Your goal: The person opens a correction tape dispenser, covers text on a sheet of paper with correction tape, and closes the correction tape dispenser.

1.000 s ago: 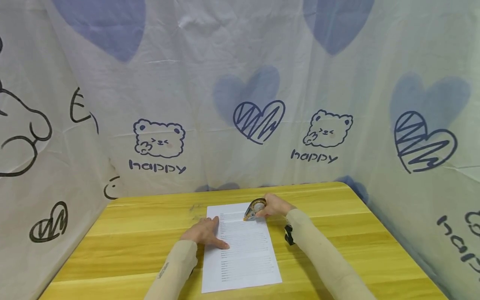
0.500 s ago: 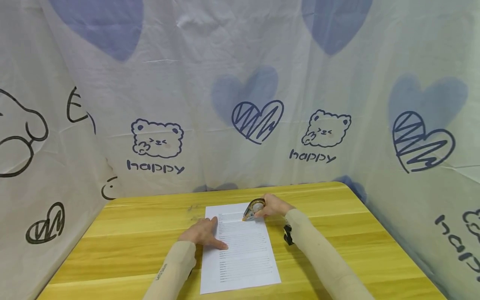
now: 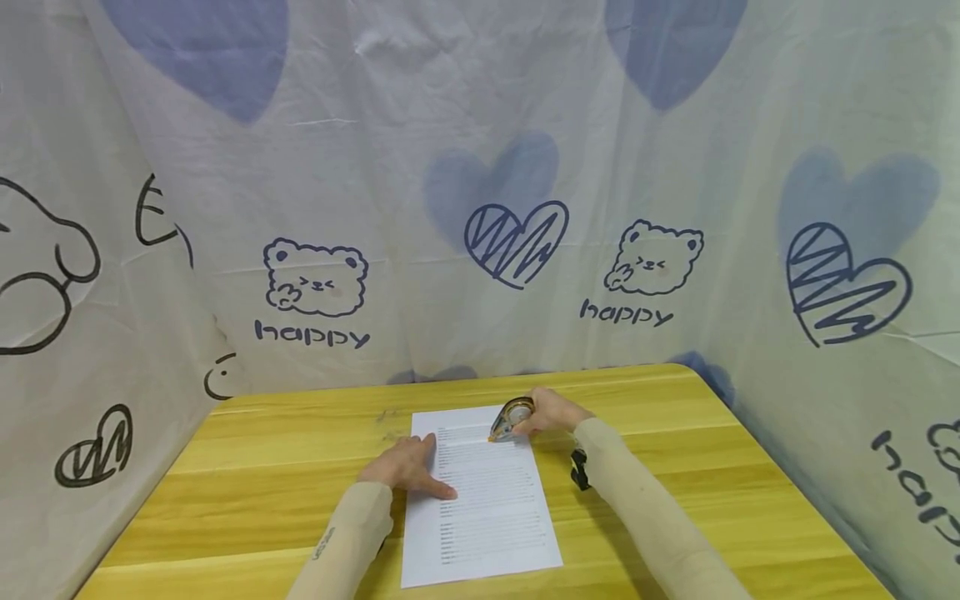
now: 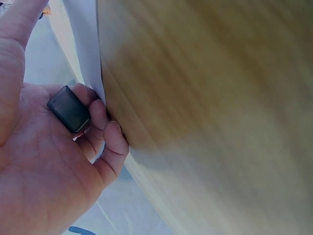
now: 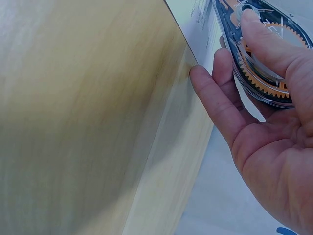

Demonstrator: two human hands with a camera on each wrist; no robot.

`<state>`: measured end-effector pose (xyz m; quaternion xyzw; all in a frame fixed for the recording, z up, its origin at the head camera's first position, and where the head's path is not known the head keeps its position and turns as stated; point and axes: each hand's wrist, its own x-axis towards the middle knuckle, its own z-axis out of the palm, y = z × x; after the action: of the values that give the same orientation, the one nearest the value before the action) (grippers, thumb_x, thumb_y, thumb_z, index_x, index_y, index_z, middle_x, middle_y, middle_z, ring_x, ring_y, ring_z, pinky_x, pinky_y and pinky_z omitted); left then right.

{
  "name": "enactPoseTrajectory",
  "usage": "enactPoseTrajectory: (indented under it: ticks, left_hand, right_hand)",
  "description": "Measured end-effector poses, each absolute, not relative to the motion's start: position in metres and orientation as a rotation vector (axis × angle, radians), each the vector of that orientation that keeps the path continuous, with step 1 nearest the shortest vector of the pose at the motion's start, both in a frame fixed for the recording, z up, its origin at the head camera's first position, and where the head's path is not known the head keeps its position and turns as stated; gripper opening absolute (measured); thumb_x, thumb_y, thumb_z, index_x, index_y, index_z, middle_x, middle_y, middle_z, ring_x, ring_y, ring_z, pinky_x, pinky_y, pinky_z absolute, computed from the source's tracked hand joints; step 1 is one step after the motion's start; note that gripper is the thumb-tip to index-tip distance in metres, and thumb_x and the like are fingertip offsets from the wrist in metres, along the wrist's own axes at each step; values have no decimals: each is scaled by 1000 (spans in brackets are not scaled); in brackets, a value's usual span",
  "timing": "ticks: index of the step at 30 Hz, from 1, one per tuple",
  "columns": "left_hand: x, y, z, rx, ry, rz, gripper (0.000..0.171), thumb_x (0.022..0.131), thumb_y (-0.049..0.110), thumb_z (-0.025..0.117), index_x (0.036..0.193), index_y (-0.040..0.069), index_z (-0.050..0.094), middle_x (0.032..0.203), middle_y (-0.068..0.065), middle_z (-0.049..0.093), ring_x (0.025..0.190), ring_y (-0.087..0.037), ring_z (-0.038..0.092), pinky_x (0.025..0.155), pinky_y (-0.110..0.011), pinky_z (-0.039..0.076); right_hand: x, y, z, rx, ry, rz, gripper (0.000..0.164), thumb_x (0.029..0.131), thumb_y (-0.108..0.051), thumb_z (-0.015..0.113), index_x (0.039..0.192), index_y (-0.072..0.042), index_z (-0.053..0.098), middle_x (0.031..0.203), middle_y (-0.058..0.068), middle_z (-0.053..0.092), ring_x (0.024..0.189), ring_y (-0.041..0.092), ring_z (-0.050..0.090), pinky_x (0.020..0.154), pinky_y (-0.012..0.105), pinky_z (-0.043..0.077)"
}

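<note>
A printed sheet of paper (image 3: 495, 517) lies flat on the table, its lines of text too small to read. My left hand (image 3: 405, 464) rests on its left edge, thumb stretched over the print. In the left wrist view a small black block (image 4: 69, 109) sits against the base of that hand's fingers; how it is attached cannot be told. My right hand (image 3: 549, 412) grips a correction tape dispenser (image 3: 512, 417), tip down at the upper lines. The right wrist view shows the dispenser's orange gear (image 5: 252, 68) through its clear case, the thumb on top and other fingers at the paper's edge.
The yellow wood-grain table (image 3: 262, 483) reaches back to a white curtain (image 3: 420, 208) printed with hearts and bears. Curtain also hangs at both sides. A black strap piece (image 3: 578, 469) shows beneath the right wrist.
The dispenser and my right hand have shifted very slightly to the right over the sheet. My left hand and the sheet stay in place.
</note>
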<state>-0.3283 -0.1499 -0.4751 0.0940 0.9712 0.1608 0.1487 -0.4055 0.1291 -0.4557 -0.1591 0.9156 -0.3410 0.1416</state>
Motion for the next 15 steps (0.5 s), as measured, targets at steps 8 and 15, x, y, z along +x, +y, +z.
enactPoseTrajectory:
  ticks: [8, 15]
  left_hand:
    - [-326, -150, -475, 263, 2791, 457, 114, 67, 56, 84, 152, 1, 32, 152, -26, 37, 142, -43, 33, 117, -56, 29]
    - [-325, -149, -474, 279, 2799, 450, 113, 68, 55, 84, 151, 1, 32, 152, -27, 37, 142, -44, 33, 117, -57, 28]
  right_hand:
    - [-405, 130, -457, -453, 2637, -974, 17, 80, -16, 82, 89, -6, 72, 77, 2, 71, 63, 12, 56, 60, 26, 52]
    - [-406, 131, -456, -449, 2648, -956, 18, 80, -17, 82, 90, -6, 71, 77, 1, 70, 65, 13, 57, 61, 25, 52]
